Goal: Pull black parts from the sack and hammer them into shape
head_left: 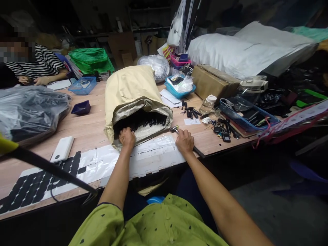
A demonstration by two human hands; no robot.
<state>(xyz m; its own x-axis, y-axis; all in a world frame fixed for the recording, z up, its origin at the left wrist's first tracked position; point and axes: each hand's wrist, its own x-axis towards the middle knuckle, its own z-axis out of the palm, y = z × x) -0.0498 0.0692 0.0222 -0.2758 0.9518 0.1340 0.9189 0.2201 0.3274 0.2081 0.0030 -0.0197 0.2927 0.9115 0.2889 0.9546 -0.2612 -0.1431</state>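
Observation:
A large cream woven sack (133, 83) lies on the table, its mouth facing me. Inside, several small black plastic pieces (153, 121) show in the dark opening. My left hand (127, 137) is at the left part of the mouth, fingers curled among the dark contents; what they grip is hidden. My right hand (185, 140) is closed over a tool with a small shiny metal head (174, 128) and dark handle, resembling a small hammer, right of the sack. Beneath both hands runs a white plastic-covered strip (153, 157) along the table edge.
Black parts (191, 111), a glass jar (208, 104) and a blue tray (248, 114) are at the right. A carton (215, 80) stands behind. At left are a power bank (62, 149), a plastic bag (30, 109) and a dark pole (56, 171). A co-worker (38, 65) sits far left.

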